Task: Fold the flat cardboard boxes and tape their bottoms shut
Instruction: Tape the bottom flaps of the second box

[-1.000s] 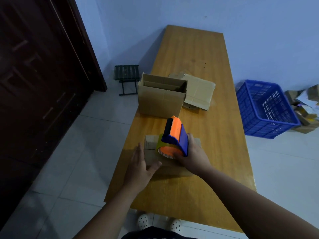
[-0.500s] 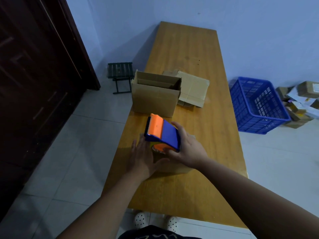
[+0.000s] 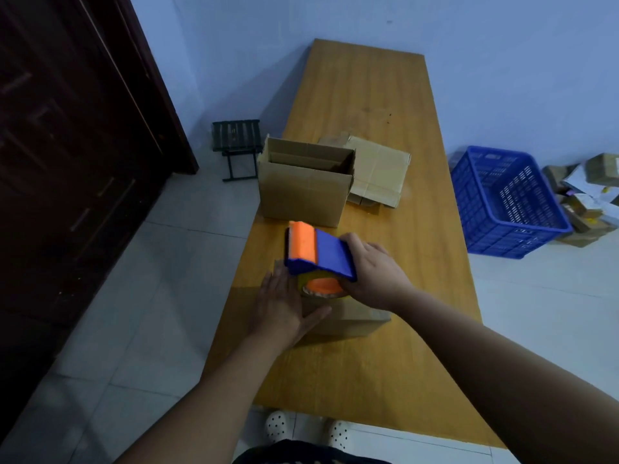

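Observation:
A small cardboard box lies bottom-up near the table's front left. My left hand presses flat on its top, fingers straight. My right hand grips a blue and orange tape dispenser laid across the box top, its orange end pointing left past the box's far left edge. Behind stands a folded open box and, to its right, a stack of flat cardboard. Most of the small box top is hidden by my hands and the dispenser.
The long wooden table runs away from me. A dark door and a small black stool stand to the left. A blue plastic crate and a pile of parcels lie on the floor at right.
The dispenser has tipped from upright to lying flat and slid left across the small box top. My left hand stayed pressed on the box.

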`<state>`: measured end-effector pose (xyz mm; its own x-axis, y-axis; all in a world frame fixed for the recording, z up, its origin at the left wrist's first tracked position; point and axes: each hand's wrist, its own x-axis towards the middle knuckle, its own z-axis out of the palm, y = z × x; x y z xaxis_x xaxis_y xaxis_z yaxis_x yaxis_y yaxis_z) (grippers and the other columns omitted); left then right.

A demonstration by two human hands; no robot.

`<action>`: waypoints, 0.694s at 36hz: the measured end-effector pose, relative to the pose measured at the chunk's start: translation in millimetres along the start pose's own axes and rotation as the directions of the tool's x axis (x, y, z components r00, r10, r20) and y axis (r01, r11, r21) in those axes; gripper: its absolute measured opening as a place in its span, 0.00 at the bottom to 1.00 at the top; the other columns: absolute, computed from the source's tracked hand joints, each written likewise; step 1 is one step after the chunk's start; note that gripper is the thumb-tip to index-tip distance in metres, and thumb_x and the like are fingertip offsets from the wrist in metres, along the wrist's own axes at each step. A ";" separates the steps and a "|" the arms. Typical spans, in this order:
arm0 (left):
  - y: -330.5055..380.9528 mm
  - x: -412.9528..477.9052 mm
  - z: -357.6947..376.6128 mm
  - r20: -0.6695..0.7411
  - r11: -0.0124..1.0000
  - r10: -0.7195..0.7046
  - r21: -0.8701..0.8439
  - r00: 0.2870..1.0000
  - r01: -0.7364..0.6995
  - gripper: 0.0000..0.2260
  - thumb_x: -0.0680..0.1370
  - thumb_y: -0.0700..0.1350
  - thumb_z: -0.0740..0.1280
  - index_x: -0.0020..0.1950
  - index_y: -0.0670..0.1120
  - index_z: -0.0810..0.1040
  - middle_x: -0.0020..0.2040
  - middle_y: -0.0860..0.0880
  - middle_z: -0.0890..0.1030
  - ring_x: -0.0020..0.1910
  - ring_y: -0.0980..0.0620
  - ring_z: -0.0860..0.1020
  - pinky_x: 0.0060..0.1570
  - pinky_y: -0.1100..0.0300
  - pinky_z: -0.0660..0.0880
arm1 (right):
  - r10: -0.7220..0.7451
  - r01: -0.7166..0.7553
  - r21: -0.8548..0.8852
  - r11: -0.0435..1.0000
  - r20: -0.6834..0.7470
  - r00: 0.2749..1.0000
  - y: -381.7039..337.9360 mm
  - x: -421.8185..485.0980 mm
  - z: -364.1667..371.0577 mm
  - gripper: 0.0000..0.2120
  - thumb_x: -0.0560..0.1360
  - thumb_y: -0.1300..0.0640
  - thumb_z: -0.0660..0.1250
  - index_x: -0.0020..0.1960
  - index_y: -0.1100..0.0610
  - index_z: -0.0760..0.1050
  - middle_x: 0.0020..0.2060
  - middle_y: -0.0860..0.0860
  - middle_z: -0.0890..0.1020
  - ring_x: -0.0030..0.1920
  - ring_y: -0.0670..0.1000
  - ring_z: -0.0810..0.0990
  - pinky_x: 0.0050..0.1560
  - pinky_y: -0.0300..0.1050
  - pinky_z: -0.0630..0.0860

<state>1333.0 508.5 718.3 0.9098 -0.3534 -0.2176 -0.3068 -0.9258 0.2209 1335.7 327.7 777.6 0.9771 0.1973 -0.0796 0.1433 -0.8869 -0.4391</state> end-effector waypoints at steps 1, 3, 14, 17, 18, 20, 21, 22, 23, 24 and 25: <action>-0.4 -0.8 0.7 0.003 1.000 0.004 -0.008 1.000 -0.004 0.48 0.67 0.74 0.39 0.77 0.43 0.37 0.79 0.45 0.44 0.77 0.50 0.41 0.73 0.57 0.36 | 0.042 -0.042 0.082 0.996 0.001 0.999 3.7 -3.0 4.9 0.23 0.75 0.50 0.69 0.64 0.50 0.62 0.53 0.47 0.76 0.51 0.44 0.75 0.56 0.41 0.70; -2.8 -0.4 5.1 -0.006 0.998 0.013 -0.061 1.000 -0.014 0.47 0.69 0.73 0.42 0.73 0.44 0.27 0.78 0.47 0.36 0.74 0.55 0.34 0.72 0.57 0.35 | 0.129 -0.124 0.242 0.962 -0.006 0.992 8.6 -9.4 17.0 0.22 0.76 0.51 0.69 0.63 0.50 0.62 0.50 0.45 0.76 0.45 0.41 0.75 0.44 0.35 0.71; -5.1 4.2 9.1 0.017 1.000 0.018 -0.002 1.000 -0.018 0.48 0.67 0.76 0.38 0.74 0.46 0.26 0.77 0.48 0.33 0.71 0.55 0.30 0.70 0.57 0.34 | 0.142 -0.130 0.255 0.958 -0.029 0.989 20.7 -4.5 6.0 0.21 0.74 0.55 0.71 0.62 0.49 0.66 0.49 0.44 0.75 0.46 0.41 0.75 0.43 0.35 0.70; -2.7 2.4 4.9 0.028 1.000 0.014 -0.021 1.000 -0.013 0.46 0.74 0.71 0.49 0.71 0.46 0.24 0.77 0.48 0.32 0.70 0.55 0.30 0.70 0.57 0.34 | 0.154 -0.145 0.200 0.969 -0.030 0.988 29.5 -6.8 -5.9 0.21 0.73 0.55 0.72 0.61 0.50 0.68 0.51 0.45 0.76 0.50 0.44 0.76 0.47 0.37 0.72; -2.0 2.0 3.8 0.022 1.000 0.016 -0.021 1.000 -0.016 0.45 0.74 0.71 0.51 0.70 0.46 0.23 0.77 0.48 0.32 0.69 0.55 0.29 0.70 0.57 0.34 | 0.152 -0.144 0.185 0.972 -0.030 0.988 31.7 -8.4 -8.1 0.20 0.73 0.54 0.72 0.60 0.49 0.68 0.51 0.45 0.76 0.50 0.43 0.75 0.47 0.37 0.73; -1.4 1.9 2.5 0.017 1.000 0.020 -0.017 1.000 -0.019 0.45 0.74 0.71 0.51 0.69 0.46 0.23 0.77 0.48 0.32 0.69 0.55 0.29 0.69 0.58 0.33 | 0.148 -0.142 0.160 0.977 -0.024 0.989 33.0 -10.9 -10.5 0.20 0.72 0.53 0.73 0.59 0.48 0.67 0.50 0.44 0.76 0.49 0.43 0.75 0.46 0.37 0.73; -1.3 1.8 2.3 0.018 1.000 0.020 -0.017 1.000 -0.019 0.45 0.74 0.71 0.51 0.68 0.47 0.22 0.77 0.49 0.32 0.69 0.55 0.29 0.69 0.58 0.33 | 0.148 -0.143 0.148 0.979 -0.024 0.989 32.9 -12.0 -11.6 0.20 0.72 0.53 0.73 0.59 0.47 0.67 0.49 0.44 0.76 0.49 0.43 0.75 0.46 0.37 0.73; -1.1 1.9 2.1 0.019 1.000 0.021 -0.017 1.000 -0.020 0.46 0.74 0.71 0.51 0.69 0.47 0.22 0.77 0.49 0.32 0.69 0.55 0.29 0.68 0.58 0.33 | 0.147 -0.142 0.133 0.981 -0.030 0.989 33.0 -13.1 -13.1 0.20 0.72 0.53 0.73 0.58 0.47 0.67 0.49 0.44 0.75 0.49 0.43 0.75 0.46 0.38 0.74; -1.1 1.4 1.7 0.021 1.000 0.022 -0.018 1.000 -0.022 0.46 0.74 0.71 0.52 0.70 0.46 0.23 0.77 0.49 0.33 0.69 0.55 0.29 0.69 0.58 0.33 | 0.142 -0.136 0.112 0.984 -0.041 0.989 34.1 -14.6 -15.4 0.20 0.72 0.53 0.73 0.58 0.48 0.67 0.49 0.44 0.75 0.49 0.44 0.75 0.46 0.39 0.75; -0.9 1.2 1.5 0.018 0.999 0.024 -0.022 1.000 -0.024 0.46 0.74 0.70 0.52 0.71 0.46 0.24 0.77 0.49 0.33 0.70 0.55 0.30 0.69 0.58 0.33 | 0.133 -0.128 0.087 0.988 -0.052 0.990 35.9 -16.5 -17.8 0.20 0.72 0.53 0.73 0.59 0.48 0.67 0.49 0.44 0.74 0.49 0.44 0.75 0.47 0.40 0.75; -0.6 1.3 1.6 0.008 0.999 0.026 -0.031 1.000 -0.026 0.47 0.74 0.70 0.53 0.73 0.45 0.26 0.78 0.49 0.34 0.72 0.55 0.31 0.69 0.58 0.34 | 0.124 -0.120 0.067 0.990 -0.056 0.991 38.4 -18.6 -20.1 0.21 0.72 0.53 0.73 0.60 0.49 0.67 0.50 0.44 0.74 0.49 0.44 0.75 0.47 0.40 0.76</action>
<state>1334.0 508.3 716.4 0.8991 -0.3787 -0.2197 -0.3214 -0.9117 0.2559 1326.2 281.6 780.2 0.9946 0.0621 -0.0835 0.0139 -0.8742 -0.4854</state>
